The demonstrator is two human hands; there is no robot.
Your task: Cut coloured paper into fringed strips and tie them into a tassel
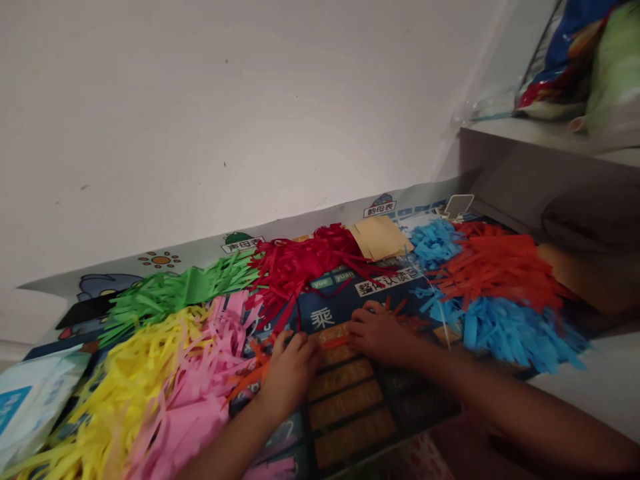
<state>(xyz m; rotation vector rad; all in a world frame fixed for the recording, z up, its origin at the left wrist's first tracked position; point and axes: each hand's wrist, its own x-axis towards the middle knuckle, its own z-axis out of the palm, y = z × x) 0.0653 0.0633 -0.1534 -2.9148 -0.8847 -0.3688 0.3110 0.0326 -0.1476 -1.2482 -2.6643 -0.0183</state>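
Note:
An orange fringed paper tassel [334, 343] is drawn out sideways between my two hands, low over the printed mat. My left hand [294, 365] is closed on its left part, and loose orange strips stick out beyond the fingers. On the other end my right hand [377, 333] has its fingers curled, with more orange fringe showing behind it. Pink paper fringe [200, 387] lies just left of my left hand. Beyond both hands is a heap of red fringe [310, 263]. My palms hide part of the orange paper.
Yellow fringe [135, 373] and green fringe [185, 290] cover the mat's left side, near a white-and-blue packet [37, 400]. At right lie blue fringe [520, 330] and orange-red fringe [500, 267]. Tan paper [381, 238] sits by the wall [250, 113]; a shelf [550, 137] holds bags.

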